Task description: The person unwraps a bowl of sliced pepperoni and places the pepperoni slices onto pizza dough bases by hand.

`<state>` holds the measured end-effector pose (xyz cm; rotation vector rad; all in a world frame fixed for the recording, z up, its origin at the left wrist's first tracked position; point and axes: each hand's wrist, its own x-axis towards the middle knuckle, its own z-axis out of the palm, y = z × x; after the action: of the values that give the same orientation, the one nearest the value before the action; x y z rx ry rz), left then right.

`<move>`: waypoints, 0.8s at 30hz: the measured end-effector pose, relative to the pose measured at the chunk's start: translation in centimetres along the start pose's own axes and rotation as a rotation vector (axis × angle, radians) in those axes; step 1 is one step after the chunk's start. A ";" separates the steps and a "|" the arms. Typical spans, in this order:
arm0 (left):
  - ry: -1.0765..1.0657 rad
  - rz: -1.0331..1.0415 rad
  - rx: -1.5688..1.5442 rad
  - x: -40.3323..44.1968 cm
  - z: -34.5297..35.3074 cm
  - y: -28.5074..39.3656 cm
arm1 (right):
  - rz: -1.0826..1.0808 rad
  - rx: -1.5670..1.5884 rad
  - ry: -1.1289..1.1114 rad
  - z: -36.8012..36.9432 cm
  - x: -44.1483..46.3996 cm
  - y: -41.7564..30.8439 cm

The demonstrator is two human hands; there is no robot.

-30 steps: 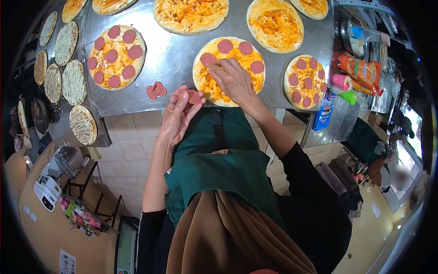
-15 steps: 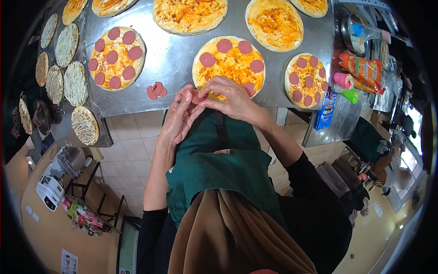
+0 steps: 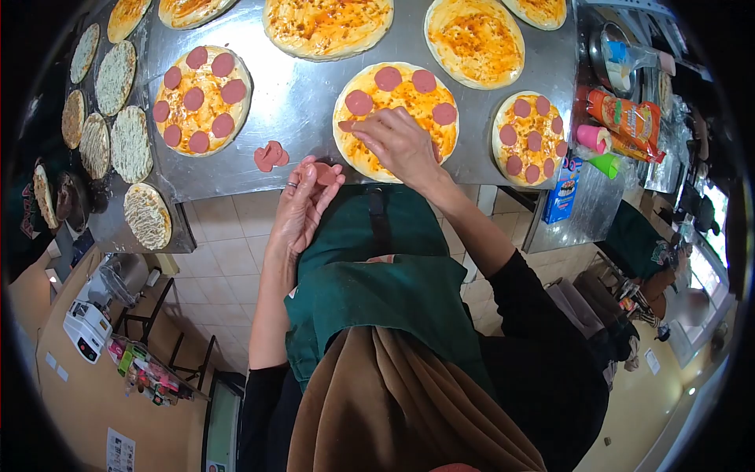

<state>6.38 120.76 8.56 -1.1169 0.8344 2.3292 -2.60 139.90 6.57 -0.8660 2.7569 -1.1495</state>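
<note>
My right hand (image 3: 405,149) reaches over the pizza (image 3: 393,102) in front of me, pinching a sausage slice (image 3: 346,126) at its left edge. Several slices lie around that pizza's rim; my hand partly hides its lower part. My left hand (image 3: 301,203), palm up at the table's front edge, grips more sausage slices (image 3: 325,174) between thumb and fingers. Just up and left of it, a small pile of slices (image 3: 271,156) rests on the metal table (image 3: 287,90). Pizzas topped with slices lie to the left (image 3: 206,102) and right (image 3: 519,138).
Sauced pizza bases (image 3: 476,43) line the back. Pale-topped rounds (image 3: 130,141) sit at the left. On the right stand a blue box (image 3: 561,193), an orange packet (image 3: 625,118), pink and green cone-shaped items, and a metal bowl (image 3: 609,55). Another person (image 3: 637,236) is at far right.
My hands were together over the sausage slices. My right hand has moved up and over the pizza with one slice, while my left hand has dropped slightly, keeping the others.
</note>
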 end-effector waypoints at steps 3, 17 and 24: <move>0.008 0.001 0.008 -0.3 -0.4 0.4 | -0.062 -0.174 -0.077 1.3 -1.4 0.6; -0.076 -0.093 0.144 0.1 -1.0 2.6 | 0.290 0.485 -0.144 0.2 -1.7 -6.0; -0.201 -0.200 0.275 -0.2 -2.1 4.1 | 0.284 0.460 -0.085 1.9 -2.8 -7.1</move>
<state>5.20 116.39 9.06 -0.7964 0.8907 2.0472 3.62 136.04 9.37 -0.4424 2.2990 -1.5455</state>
